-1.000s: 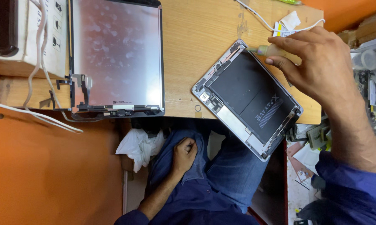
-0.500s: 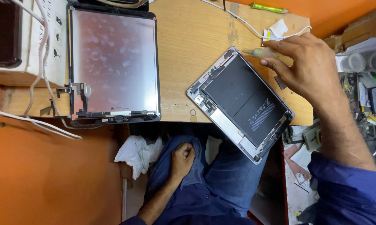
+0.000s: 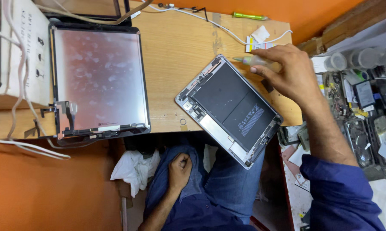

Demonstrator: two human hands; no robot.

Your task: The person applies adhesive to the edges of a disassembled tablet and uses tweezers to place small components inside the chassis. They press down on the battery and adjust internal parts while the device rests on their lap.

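My right hand (image 3: pixel 293 75) had its grip closed on a small squeeze bottle (image 3: pixel 256 61), nozzle pointing left at the opened tablet's (image 3: pixel 229 109) upper corner; the tablet lay diagonally on the surface (image 3: pixel 180 55). My left hand (image 3: pixel 179 167) rested fisted on my lap, empty.

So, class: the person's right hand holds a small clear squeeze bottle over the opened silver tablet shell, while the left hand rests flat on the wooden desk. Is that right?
Not quite. The head view shows the left hand closed in a fist on the person's lap, below the wooden desk. The rest stands: the right hand holds the small clear squeeze bottle over the opened silver tablet shell.
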